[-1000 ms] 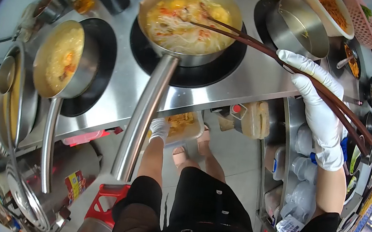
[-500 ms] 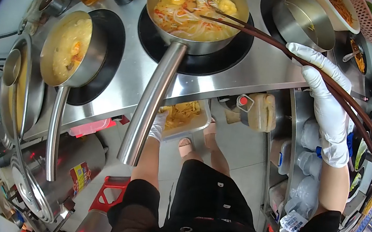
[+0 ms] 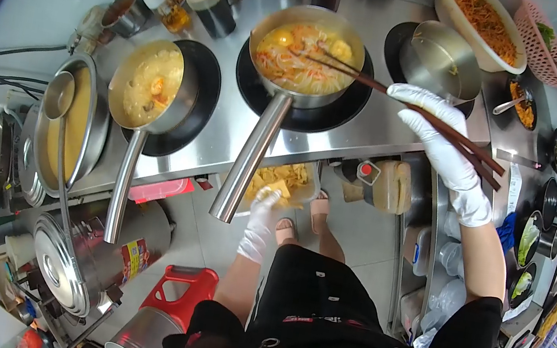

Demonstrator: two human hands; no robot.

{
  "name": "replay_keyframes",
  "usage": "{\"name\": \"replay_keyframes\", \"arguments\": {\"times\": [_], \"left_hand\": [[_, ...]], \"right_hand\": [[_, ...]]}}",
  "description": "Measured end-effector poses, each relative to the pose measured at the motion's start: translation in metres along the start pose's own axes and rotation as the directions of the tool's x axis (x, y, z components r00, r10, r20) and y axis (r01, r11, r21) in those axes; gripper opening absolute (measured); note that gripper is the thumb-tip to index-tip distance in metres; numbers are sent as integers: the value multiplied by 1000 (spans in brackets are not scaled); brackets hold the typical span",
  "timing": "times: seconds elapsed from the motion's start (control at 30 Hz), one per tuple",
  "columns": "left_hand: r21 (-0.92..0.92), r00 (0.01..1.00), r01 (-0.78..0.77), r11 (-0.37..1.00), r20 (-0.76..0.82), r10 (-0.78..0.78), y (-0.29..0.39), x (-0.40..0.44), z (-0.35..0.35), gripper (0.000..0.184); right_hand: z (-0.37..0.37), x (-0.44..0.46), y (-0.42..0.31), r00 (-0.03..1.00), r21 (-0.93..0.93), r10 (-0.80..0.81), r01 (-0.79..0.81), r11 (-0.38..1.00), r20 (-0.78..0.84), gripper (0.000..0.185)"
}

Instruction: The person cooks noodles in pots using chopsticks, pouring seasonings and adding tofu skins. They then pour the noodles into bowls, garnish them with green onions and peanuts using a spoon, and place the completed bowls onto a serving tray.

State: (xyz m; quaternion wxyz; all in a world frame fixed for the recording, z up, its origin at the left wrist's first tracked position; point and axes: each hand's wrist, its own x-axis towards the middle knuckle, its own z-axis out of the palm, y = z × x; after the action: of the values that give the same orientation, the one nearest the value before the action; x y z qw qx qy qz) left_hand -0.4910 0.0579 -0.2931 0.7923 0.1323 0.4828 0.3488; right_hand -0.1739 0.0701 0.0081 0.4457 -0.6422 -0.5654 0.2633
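Observation:
My right hand (image 3: 446, 143), in a white glove, is closed round a pair of long brown chopsticks (image 3: 375, 83). Their tips reach into the middle saucepan (image 3: 299, 94), among pale noodles (image 3: 303, 51), yellow lumps and red bits in broth. Lower down, my gloved left hand (image 3: 261, 219) grips a flat yellow piece of food (image 3: 280, 188) at its fingertips. That hand is over a plastic tub (image 3: 307, 192) of similar yellow pieces, below the counter edge. The saucepan's long handle points towards me, left of my left hand, and its base sits on a black round burner.
A second saucepan (image 3: 188, 96) of thick yellowish soup stands on the left burner. Beside it are a big pot (image 3: 90, 142) with a ladle (image 3: 64, 145) and a squeeze bottle (image 3: 211, 6). To the right are another metal pan (image 3: 444, 62), a tub of orange shreds (image 3: 482, 20) and a pink basket (image 3: 546, 49).
My left hand has come up and towards me from the tub with a yellow piece in its fingers. The chopsticks stay in the pan as my right hand shifts left. The view has shifted.

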Motion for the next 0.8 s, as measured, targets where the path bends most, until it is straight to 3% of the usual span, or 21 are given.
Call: {"name": "replay_keyframes", "arguments": {"times": [0.13,0.23,0.27,0.33,0.4,0.43,0.5,0.53,0.6,0.7,0.8], "left_hand": [[-106,980,47,993,200,-25,26,-58,92,29],[-196,905,-37,980,409,116,90,-84,181,28],[-193,857,-161,968,459,234,112,-80,204,29],[-146,822,-349,926,428,377,149,-47,236,28],[-34,872,-419,908,264,412,180,-25,267,30],[61,917,-385,921,137,374,188,-6,275,36],[263,944,-330,907,90,318,200,14,286,46],[264,941,-339,903,95,325,206,14,289,46],[458,956,-268,848,18,292,215,8,293,70],[387,902,-398,831,3,431,222,-13,282,67],[346,779,-595,726,25,627,217,-55,266,46]], "right_hand": [[-17,2,-2,999,116,16,-11,993,-40,21],[-43,-1,-14,993,167,36,-17,986,-110,21],[-52,-3,-19,987,183,40,-11,983,-157,21],[-70,-9,-22,979,161,-1,35,986,-203,21],[-83,-15,-26,970,163,0,41,986,-243,22],[-87,-18,-28,967,186,-4,53,981,-254,21],[-93,-21,-24,971,132,-60,92,987,-233,21],[-95,-21,-26,972,123,-70,99,987,-224,21],[-91,-19,-25,978,165,-24,59,985,-207,21],[-77,-5,-15,990,161,-83,100,982,-112,20],[-47,15,-3,990,207,-108,124,971,-91,20]]}}
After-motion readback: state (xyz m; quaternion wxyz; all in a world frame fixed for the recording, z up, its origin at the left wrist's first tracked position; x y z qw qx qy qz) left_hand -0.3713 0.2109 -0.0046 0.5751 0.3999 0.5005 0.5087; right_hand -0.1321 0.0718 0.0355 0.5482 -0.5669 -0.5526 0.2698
